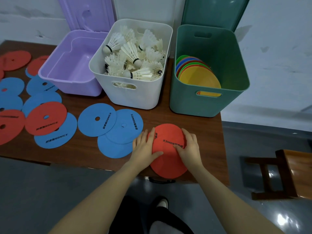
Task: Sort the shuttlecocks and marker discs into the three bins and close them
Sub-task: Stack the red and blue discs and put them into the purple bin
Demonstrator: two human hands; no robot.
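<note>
Red discs gathered at near edge of tabletop [194, 119].
Empty lilac plastic bin [70, 65] sits far-left of stack of flat red foam discs [168, 149]; left hand [145, 147] nearer it, right hand [189, 147] opposite, both w/ fingers flat, pressing stack from either side.

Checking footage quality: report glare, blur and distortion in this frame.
Head view: wide-angle lens bows the green bin and table edge; bright glare patches on the glossy floor; the far-left red discs look soft; print on the red disc under both hands stays readable.
</note>
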